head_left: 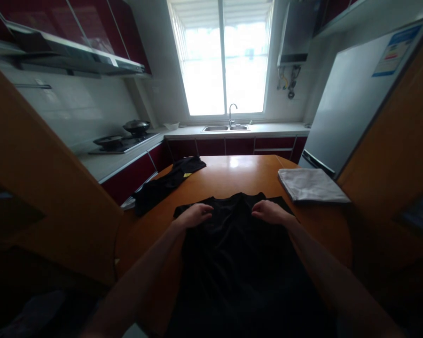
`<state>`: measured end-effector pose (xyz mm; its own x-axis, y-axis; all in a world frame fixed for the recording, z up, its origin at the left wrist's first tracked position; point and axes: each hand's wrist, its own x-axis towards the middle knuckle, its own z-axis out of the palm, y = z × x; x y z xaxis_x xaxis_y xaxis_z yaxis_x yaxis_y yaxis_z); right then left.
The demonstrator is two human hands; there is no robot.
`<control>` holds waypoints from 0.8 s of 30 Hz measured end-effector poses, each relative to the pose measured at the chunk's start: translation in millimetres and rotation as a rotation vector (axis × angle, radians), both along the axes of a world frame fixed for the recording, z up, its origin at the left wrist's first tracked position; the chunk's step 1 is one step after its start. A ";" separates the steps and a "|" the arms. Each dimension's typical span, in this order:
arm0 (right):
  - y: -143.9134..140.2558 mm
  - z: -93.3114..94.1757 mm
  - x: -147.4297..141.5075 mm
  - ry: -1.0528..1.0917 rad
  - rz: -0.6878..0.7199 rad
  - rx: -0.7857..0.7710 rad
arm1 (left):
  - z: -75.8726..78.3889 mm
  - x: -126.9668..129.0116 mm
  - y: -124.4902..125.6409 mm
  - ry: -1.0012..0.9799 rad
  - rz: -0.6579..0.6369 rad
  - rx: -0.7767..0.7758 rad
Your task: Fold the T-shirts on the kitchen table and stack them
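Black shirt (pixel 239 244) spread flat on wooden table (pixel 232 176), left hand (pixel 196 214) and right hand (pixel 270 211) both pinching its top edge, folded grey cloth (pixel 312 184) near the right.

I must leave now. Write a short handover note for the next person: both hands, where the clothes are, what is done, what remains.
Left hand and right hand: both rest on the upper part of the black garment, fingers curled; a firm grip cannot be confirmed.
The garment lies spread on the wooden table.
Second dark garment: crumpled at the table's left edge.
Folded light cloth: right side.
Done: one cloth folded. Left: both dark garments unfolded.
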<state>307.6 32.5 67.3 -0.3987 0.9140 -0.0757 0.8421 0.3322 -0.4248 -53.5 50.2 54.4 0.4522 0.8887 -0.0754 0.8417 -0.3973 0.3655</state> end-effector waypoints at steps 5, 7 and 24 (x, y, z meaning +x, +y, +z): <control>41.0 -4.9 7.1 -0.100 -0.208 0.133 | 6.6 -7.7 33.2 0.160 0.308 0.085; 53.0 -8.7 15.5 -0.116 -0.203 0.052 | 6.0 -13.2 39.1 0.177 0.314 0.015; 113.8 24.1 63.0 0.083 -0.347 -0.085 | 44.5 -39.0 107.3 -0.050 0.349 -0.180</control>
<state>370.5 146.3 91.3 -0.0741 0.9878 -0.1371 0.8600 -0.0063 -0.5102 -92.5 157.6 98.9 0.1319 0.9644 -0.2293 0.8945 -0.0161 0.4467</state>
